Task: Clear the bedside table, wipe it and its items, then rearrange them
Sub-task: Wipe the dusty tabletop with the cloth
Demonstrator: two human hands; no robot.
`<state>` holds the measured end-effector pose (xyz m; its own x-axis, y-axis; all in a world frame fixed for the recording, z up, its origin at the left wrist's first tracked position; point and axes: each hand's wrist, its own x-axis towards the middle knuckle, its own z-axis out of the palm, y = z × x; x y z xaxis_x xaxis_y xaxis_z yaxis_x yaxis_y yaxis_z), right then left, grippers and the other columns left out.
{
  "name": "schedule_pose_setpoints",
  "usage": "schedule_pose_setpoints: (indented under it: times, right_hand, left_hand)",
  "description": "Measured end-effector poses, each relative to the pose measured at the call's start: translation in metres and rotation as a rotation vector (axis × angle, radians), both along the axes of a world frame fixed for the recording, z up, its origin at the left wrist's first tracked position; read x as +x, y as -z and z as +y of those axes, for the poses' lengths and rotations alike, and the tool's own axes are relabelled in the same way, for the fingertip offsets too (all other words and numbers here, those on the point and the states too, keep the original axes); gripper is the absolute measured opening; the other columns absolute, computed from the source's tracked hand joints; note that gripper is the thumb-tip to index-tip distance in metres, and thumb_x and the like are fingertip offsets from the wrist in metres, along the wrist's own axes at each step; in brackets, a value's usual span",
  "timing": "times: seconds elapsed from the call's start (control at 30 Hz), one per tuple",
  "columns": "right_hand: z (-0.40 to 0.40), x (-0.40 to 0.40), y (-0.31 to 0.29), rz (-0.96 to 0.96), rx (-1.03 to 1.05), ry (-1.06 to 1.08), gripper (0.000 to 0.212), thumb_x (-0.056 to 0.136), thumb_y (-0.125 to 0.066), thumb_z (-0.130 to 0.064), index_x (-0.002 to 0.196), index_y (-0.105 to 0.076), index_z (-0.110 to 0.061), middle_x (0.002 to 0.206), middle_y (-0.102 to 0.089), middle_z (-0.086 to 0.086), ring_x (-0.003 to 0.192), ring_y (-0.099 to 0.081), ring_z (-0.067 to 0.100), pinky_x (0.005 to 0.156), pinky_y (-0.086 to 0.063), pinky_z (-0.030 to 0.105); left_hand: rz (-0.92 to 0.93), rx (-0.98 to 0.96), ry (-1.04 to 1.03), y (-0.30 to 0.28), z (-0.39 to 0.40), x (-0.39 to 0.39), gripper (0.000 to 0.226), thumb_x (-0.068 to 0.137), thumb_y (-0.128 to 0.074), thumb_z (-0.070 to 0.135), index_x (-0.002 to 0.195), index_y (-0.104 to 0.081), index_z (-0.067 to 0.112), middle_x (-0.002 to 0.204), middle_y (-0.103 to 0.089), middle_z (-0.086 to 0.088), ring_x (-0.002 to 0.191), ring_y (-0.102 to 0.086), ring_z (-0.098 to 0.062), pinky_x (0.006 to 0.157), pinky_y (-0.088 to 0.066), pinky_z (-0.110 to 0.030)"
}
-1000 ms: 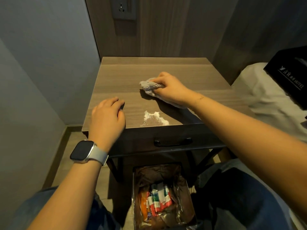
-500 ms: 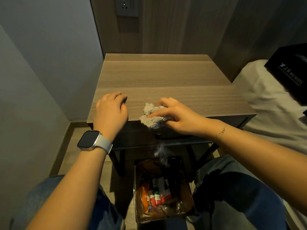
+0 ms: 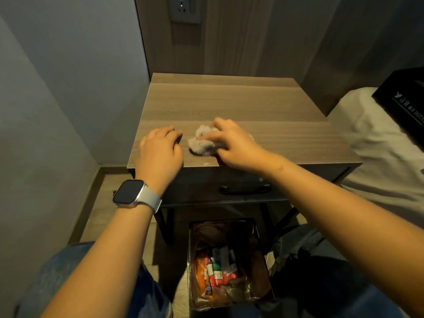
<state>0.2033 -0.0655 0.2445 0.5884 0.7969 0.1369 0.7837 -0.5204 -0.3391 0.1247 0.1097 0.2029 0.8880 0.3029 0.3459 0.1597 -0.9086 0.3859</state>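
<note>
A hotel bedroom, seen at the bedside. A small wood-grain bench with a drawer and a dark handle stands in the corner against a wood-panelled wall. At 12 o'clock a wall socket is set into the panel. At 3 o'clock lies a bed with white linen, and on it a black box printed with a logo and the word HOTEL. At 6 o'clock, on the floor, stands a lined waste bin holding small packets.

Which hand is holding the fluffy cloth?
The right hand. It grips the grey cloth on the bedside table; the left hand, the one with the watch, rests beside it.
</note>
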Motion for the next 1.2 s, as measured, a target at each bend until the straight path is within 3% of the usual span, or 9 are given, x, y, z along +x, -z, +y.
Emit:
schedule_pose_setpoints:
  times: [0.2, 0.3, 0.4, 0.47, 0.63, 0.77, 0.9, 1.13, 1.2]
  right_hand:
    - [-0.043, -0.033, -0.003, 0.164, 0.153, -0.134, 0.049, 0.084, -0.054, 0.004, 0.125, -0.064, -0.021, 0.104, -0.044, -0.004, 0.097, -0.043, 0.009, 0.081, -0.033, 0.012]
    - [-0.022, -0.016, -0.001, 0.081, 0.291, 0.020, 0.044, 0.085, -0.055, 0.003, 0.123, -0.064, -0.018, 0.102, -0.048, 0.005, 0.096, -0.047, 0.017, 0.083, -0.041, 0.025]
    - [-0.005, -0.024, 0.014, -0.167, 0.135, 0.043, 0.048, 0.080, -0.057, -0.001, 0.124, -0.063, -0.018, 0.108, -0.051, 0.010, 0.097, -0.046, 0.024, 0.081, -0.045, 0.039]
    - [-0.013, -0.040, 0.024, -0.248, 0.119, -0.005, 0.052, 0.074, -0.060, 0.001, 0.122, -0.064, -0.016, 0.108, -0.053, 0.012, 0.094, -0.047, 0.028, 0.074, -0.043, 0.038]
    - [-0.068, -0.057, 0.016, -0.030, 0.084, -0.150, 0.058, 0.077, -0.053, 0.000, 0.129, -0.061, -0.027, 0.116, -0.049, 0.000, 0.104, -0.041, 0.012, 0.084, -0.035, 0.023]
    - [-0.099, -0.074, 0.042, -0.036, 0.338, 0.061, 0.063, 0.073, -0.055, 0.002, 0.130, -0.059, -0.026, 0.118, -0.051, 0.000, 0.106, -0.047, 0.017, 0.088, -0.042, 0.027]
    - [-0.106, -0.089, 0.087, -0.029, 0.242, 0.146, 0.058, 0.075, -0.054, -0.007, 0.128, -0.057, -0.030, 0.122, -0.053, -0.002, 0.111, -0.051, 0.021, 0.084, -0.049, 0.044]
    - [-0.149, -0.045, 0.028, -0.039, 0.642, 0.393, 0.050, 0.082, -0.060, -0.001, 0.129, -0.059, -0.021, 0.116, -0.050, -0.006, 0.108, -0.049, 0.010, 0.093, -0.040, 0.013]
    - [-0.171, -0.012, 0.007, -0.137, 0.625, 0.499, 0.039, 0.086, -0.060, -0.009, 0.125, -0.062, -0.018, 0.110, -0.051, -0.003, 0.102, -0.053, 0.015, 0.087, -0.044, 0.019]
  left_hand:
    - [0.003, -0.001, -0.011, -0.001, 0.000, 0.001, 0.039, 0.093, -0.044, 0.014, 0.129, -0.059, 0.016, 0.138, -0.053, -0.005, 0.129, -0.042, -0.024, 0.108, -0.029, -0.041]
    - [0.005, 0.000, -0.003, -0.001, 0.001, 0.000, 0.040, 0.093, -0.044, 0.013, 0.131, -0.058, 0.015, 0.140, -0.052, -0.005, 0.130, -0.041, -0.025, 0.109, -0.029, -0.041]
    - [0.000, -0.008, 0.014, -0.001, 0.002, 0.001, 0.040, 0.094, -0.044, 0.013, 0.131, -0.058, 0.015, 0.140, -0.052, -0.006, 0.130, -0.041, -0.024, 0.110, -0.030, -0.042]
    - [-0.003, -0.011, 0.021, -0.001, 0.002, 0.000, 0.039, 0.093, -0.044, 0.013, 0.129, -0.059, 0.015, 0.138, -0.054, -0.006, 0.129, -0.043, -0.024, 0.109, -0.032, -0.042]
    - [-0.008, -0.038, 0.014, -0.005, 0.000, -0.001, 0.038, 0.093, -0.044, 0.011, 0.128, -0.061, 0.014, 0.137, -0.055, -0.006, 0.128, -0.044, -0.026, 0.107, -0.033, -0.041]
    - [0.079, -0.074, -0.011, -0.017, -0.009, 0.004, 0.037, 0.093, -0.044, 0.011, 0.126, -0.061, 0.015, 0.133, -0.056, -0.007, 0.126, -0.043, -0.028, 0.105, -0.033, -0.042]
    - [0.128, -0.083, 0.073, -0.024, -0.033, 0.018, 0.037, 0.091, -0.045, 0.014, 0.125, -0.060, 0.018, 0.129, -0.057, -0.006, 0.123, -0.046, -0.028, 0.103, -0.038, -0.045]
    - [0.132, -0.072, 0.199, -0.023, -0.074, 0.052, 0.035, 0.093, -0.047, 0.012, 0.125, -0.061, 0.015, 0.127, -0.058, -0.007, 0.122, -0.046, -0.031, 0.101, -0.039, -0.046]
    - [0.113, -0.014, 0.178, -0.018, -0.080, 0.059, 0.034, 0.094, -0.049, 0.014, 0.125, -0.062, 0.017, 0.130, -0.058, -0.006, 0.123, -0.046, -0.031, 0.099, -0.036, -0.043]
